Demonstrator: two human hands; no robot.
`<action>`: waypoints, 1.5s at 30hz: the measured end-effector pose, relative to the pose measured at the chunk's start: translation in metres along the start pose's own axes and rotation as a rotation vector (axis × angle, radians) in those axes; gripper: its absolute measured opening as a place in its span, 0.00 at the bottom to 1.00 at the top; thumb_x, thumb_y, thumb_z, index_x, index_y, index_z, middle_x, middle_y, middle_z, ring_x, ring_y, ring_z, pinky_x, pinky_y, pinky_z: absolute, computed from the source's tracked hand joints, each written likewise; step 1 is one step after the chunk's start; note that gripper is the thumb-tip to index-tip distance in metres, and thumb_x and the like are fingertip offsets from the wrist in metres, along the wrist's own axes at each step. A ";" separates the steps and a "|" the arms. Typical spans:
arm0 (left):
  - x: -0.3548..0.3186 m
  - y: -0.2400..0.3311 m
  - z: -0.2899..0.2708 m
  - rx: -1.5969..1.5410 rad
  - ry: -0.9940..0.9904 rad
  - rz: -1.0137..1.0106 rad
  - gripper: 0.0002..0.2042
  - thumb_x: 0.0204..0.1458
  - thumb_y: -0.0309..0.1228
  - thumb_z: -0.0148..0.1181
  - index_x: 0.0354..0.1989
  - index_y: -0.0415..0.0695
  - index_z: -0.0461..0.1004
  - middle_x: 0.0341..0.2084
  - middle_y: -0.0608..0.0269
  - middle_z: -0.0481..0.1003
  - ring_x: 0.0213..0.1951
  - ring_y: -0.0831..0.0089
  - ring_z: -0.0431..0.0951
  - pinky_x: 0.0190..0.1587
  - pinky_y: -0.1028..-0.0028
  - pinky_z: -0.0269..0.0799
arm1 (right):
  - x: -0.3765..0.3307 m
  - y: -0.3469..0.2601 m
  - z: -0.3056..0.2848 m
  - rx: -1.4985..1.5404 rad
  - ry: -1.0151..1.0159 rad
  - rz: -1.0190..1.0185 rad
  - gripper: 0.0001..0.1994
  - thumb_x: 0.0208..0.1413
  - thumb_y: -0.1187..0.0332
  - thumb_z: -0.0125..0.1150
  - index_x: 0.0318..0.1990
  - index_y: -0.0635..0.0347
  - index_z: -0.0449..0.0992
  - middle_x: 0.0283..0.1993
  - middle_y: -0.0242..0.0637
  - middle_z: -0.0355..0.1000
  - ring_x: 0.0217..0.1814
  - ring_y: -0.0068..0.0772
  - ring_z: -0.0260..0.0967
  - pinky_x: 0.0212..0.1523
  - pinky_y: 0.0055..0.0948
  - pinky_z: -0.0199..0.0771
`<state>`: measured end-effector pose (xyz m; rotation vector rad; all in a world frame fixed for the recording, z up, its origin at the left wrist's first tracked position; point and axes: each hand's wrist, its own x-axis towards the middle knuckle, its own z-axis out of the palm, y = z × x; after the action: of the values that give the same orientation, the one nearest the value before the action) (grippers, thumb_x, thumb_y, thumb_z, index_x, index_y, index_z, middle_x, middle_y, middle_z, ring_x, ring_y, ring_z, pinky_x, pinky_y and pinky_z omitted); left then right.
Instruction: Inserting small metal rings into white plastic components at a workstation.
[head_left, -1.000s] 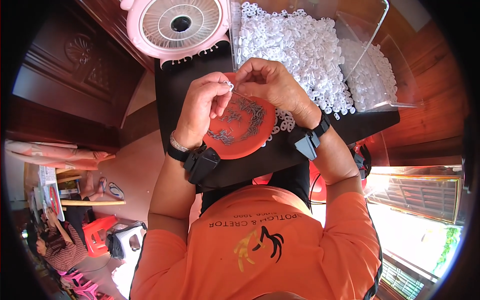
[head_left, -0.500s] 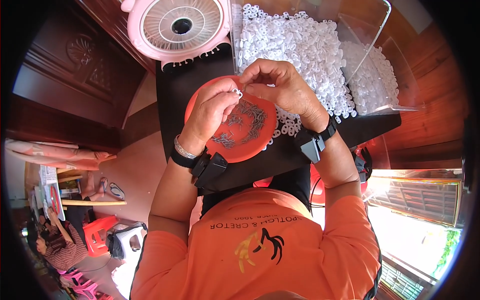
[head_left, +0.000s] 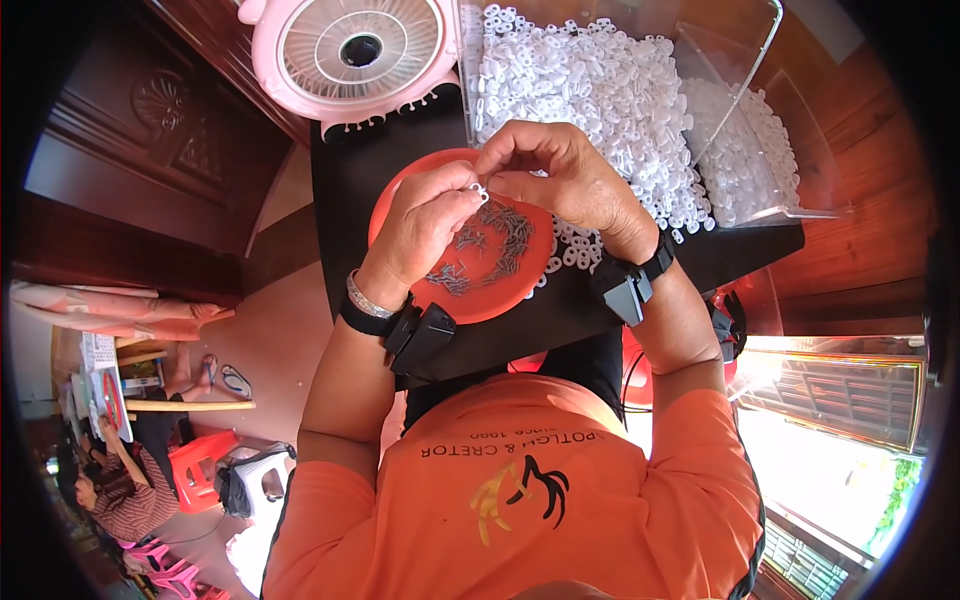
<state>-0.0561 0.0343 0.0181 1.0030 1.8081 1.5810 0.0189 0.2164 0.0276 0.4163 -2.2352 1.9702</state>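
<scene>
My left hand (head_left: 420, 225) and my right hand (head_left: 560, 180) meet above a round red dish (head_left: 470, 300) that holds several small dark metal pieces (head_left: 490, 245). Between the fingertips of both hands is a small white plastic ring piece (head_left: 481, 190). Both hands pinch it from opposite sides. Each wrist carries a black strapped device; the left also has a silver bracelet. The dish rests on a black table (head_left: 350, 170).
A big heap of white plastic pieces (head_left: 590, 90) lies beyond the dish, partly inside a clear plastic box (head_left: 750, 120). A pink round fan (head_left: 350, 50) stands at the table's far left. Another person sits low at the left by red stools.
Both hands have stayed together over the dish, with small shifts of the fingers around the white piece. The dish and heap have not moved.
</scene>
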 end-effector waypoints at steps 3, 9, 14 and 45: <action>0.000 -0.002 0.001 0.013 -0.007 0.011 0.10 0.50 0.31 0.49 0.21 0.38 0.65 0.14 0.71 0.62 0.19 0.83 0.59 0.22 0.77 0.55 | -0.001 -0.002 0.000 -0.021 -0.004 0.002 0.06 0.51 0.81 0.57 0.36 0.63 0.75 0.33 0.29 0.73 0.36 0.17 0.69 0.41 0.19 0.71; -0.001 -0.002 0.005 0.011 0.020 0.053 0.11 0.51 0.31 0.49 0.21 0.38 0.65 0.14 0.71 0.61 0.19 0.84 0.59 0.21 0.78 0.55 | -0.002 -0.004 0.000 -0.002 0.011 0.014 0.06 0.50 0.81 0.58 0.35 0.64 0.75 0.32 0.29 0.73 0.35 0.18 0.69 0.39 0.19 0.70; -0.001 -0.005 0.008 -0.023 0.045 0.055 0.11 0.51 0.31 0.49 0.20 0.39 0.63 0.14 0.71 0.61 0.18 0.84 0.58 0.20 0.78 0.54 | -0.001 -0.004 0.000 0.006 0.035 0.010 0.06 0.48 0.81 0.59 0.35 0.65 0.75 0.31 0.31 0.74 0.34 0.19 0.69 0.38 0.19 0.70; 0.003 -0.010 0.006 0.033 0.075 0.106 0.10 0.53 0.32 0.47 0.22 0.42 0.64 0.15 0.73 0.61 0.18 0.86 0.59 0.20 0.83 0.55 | 0.003 -0.004 0.009 -0.592 0.110 -0.151 0.07 0.54 0.67 0.54 0.34 0.62 0.72 0.26 0.48 0.71 0.31 0.52 0.70 0.31 0.40 0.69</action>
<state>-0.0549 0.0395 0.0072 1.0843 1.8646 1.6770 0.0179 0.2069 0.0309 0.3698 -2.4765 1.1480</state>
